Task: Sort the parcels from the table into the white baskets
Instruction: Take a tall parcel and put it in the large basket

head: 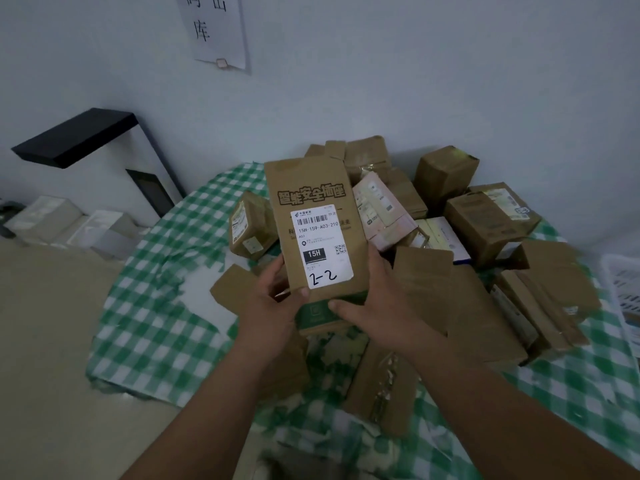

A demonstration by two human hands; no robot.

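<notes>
A tall brown cardboard parcel (311, 195) is held upright above the table, its white label marked "15H" and a handwritten "2-2" facing me. My left hand (273, 306) grips its lower left edge with the thumb on the label's corner. My right hand (374, 303) holds its lower right side and green bottom band. Beneath and behind it, several brown parcels (485, 223) lie piled on the table. Part of a white basket (623, 292) shows at the right edge.
The table wears a green and white checked cloth (156, 306). A pink and white parcel (381, 213) lies in the pile. Flat grey packages (69, 223) sit on the floor at left, beside a white machine with a black top (79, 136). A paper sign (214, 29) hangs on the wall.
</notes>
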